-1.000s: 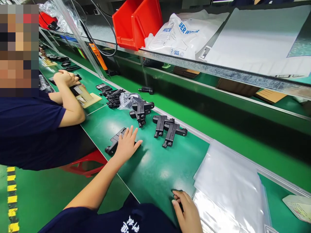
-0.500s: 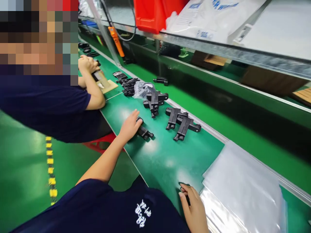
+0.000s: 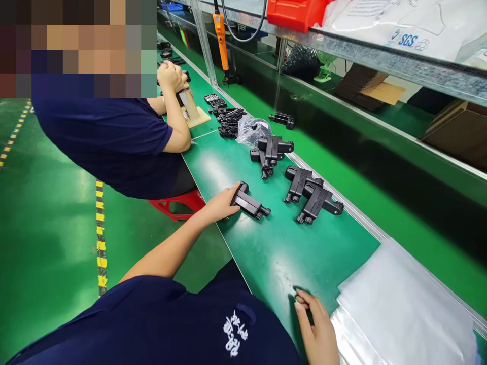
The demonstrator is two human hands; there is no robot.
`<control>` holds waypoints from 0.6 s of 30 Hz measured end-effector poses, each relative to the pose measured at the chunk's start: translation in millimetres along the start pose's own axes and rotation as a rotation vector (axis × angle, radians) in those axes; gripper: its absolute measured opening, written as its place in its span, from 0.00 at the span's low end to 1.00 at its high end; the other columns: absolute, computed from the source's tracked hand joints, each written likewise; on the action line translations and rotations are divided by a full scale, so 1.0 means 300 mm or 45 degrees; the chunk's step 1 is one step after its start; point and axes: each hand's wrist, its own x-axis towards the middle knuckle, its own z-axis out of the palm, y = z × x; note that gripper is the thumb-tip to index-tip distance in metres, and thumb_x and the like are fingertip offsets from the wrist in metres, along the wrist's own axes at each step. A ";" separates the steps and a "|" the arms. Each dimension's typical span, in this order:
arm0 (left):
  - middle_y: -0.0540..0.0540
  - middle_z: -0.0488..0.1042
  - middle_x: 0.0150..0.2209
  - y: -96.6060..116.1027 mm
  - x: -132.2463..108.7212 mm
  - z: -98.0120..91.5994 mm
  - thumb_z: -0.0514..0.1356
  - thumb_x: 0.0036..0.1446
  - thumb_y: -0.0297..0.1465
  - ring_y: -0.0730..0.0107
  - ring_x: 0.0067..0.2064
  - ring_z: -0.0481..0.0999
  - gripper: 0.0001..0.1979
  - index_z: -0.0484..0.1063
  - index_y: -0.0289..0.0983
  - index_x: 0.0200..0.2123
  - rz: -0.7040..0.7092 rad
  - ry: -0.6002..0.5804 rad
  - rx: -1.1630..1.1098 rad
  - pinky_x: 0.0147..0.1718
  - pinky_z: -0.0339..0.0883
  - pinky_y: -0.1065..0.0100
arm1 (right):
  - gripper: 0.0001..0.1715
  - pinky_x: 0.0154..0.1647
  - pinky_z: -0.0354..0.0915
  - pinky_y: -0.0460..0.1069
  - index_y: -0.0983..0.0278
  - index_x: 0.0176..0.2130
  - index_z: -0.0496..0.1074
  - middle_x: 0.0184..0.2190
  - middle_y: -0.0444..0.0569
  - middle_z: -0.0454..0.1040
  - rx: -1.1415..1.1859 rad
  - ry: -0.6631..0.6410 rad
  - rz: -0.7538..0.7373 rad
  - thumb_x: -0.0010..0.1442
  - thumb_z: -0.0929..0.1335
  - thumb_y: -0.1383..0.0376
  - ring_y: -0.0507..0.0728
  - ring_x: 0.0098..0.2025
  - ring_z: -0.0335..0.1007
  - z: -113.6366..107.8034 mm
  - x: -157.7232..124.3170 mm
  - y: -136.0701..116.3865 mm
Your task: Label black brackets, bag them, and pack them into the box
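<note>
Left hand (image 3: pixel 223 203): fingers and thumb closed about the near end of a black part (image 3: pixel 250 204). Underside of grip hidden; firmness cannot be told. Right hand (image 3: pixel 318 327): loosely curled, gap between thumb and index, no object made out in it.

Risks (judgement):
1. Slip. Left hand covers one end only; the free, knobbed end could swing or drop if the hold is light.
2. Fall. Left hand is just beside the near edge of the counter (image 3: pixel 262 243); a pull toward the body could carry the part over.
3. Knock. A sweep outward could strike the crossed black parts (image 3: pixel 315 200) and unseat the overlap.

Position: part directly at left hand, touching, knobbed end pointing rightward from it. Crossed parts beyond it, apart. Plastic bags (image 3: pixel 411 309) just right of right hand.
</note>
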 end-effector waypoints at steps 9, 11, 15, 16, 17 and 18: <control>0.37 0.64 0.63 0.270 -0.123 0.213 0.57 0.58 0.29 0.53 0.64 0.65 0.38 0.47 0.40 0.71 0.255 0.146 -0.496 0.62 0.62 0.51 | 0.39 0.52 0.73 0.58 0.57 0.61 0.65 0.55 0.57 0.75 0.697 0.094 0.070 0.56 0.74 0.49 0.61 0.49 0.77 0.026 0.176 -0.088; 0.36 0.63 0.63 0.382 -0.131 0.264 0.56 0.59 0.29 0.53 0.65 0.64 0.39 0.45 0.39 0.71 0.335 0.115 -0.604 0.63 0.61 0.50 | 0.43 0.54 0.72 0.59 0.57 0.61 0.65 0.56 0.56 0.74 0.901 0.184 0.015 0.52 0.76 0.47 0.62 0.52 0.75 0.027 0.229 -0.117; 0.36 0.59 0.66 0.569 -0.126 0.327 0.57 0.60 0.30 0.52 0.68 0.59 0.39 0.45 0.40 0.71 0.551 0.009 -0.705 0.65 0.57 0.48 | 0.38 0.47 0.75 0.59 0.60 0.55 0.69 0.51 0.55 0.77 1.209 0.574 0.044 0.52 0.75 0.44 0.64 0.51 0.76 -0.045 0.295 -0.164; 0.36 0.58 0.67 0.598 -0.117 0.335 0.58 0.60 0.32 0.51 0.69 0.58 0.39 0.44 0.41 0.71 0.608 -0.038 -0.759 0.65 0.56 0.48 | 0.37 0.45 0.76 0.59 0.60 0.53 0.70 0.48 0.54 0.78 1.249 0.659 0.050 0.52 0.75 0.44 0.64 0.48 0.77 -0.078 0.297 -0.164; 0.36 0.57 0.68 0.621 -0.104 0.343 0.59 0.60 0.35 0.51 0.69 0.58 0.40 0.44 0.41 0.71 0.657 -0.104 -0.842 0.65 0.57 0.48 | 0.36 0.43 0.76 0.58 0.61 0.51 0.71 0.45 0.53 0.79 1.267 0.725 0.044 0.50 0.75 0.44 0.64 0.46 0.77 -0.113 0.294 -0.160; 0.35 0.57 0.68 0.639 -0.087 0.352 0.59 0.60 0.39 0.50 0.68 0.59 0.40 0.44 0.41 0.71 0.694 -0.187 -0.944 0.64 0.58 0.48 | 0.36 0.42 0.76 0.58 0.61 0.49 0.72 0.43 0.52 0.80 1.260 0.773 0.026 0.48 0.76 0.44 0.64 0.44 0.78 -0.148 0.285 -0.150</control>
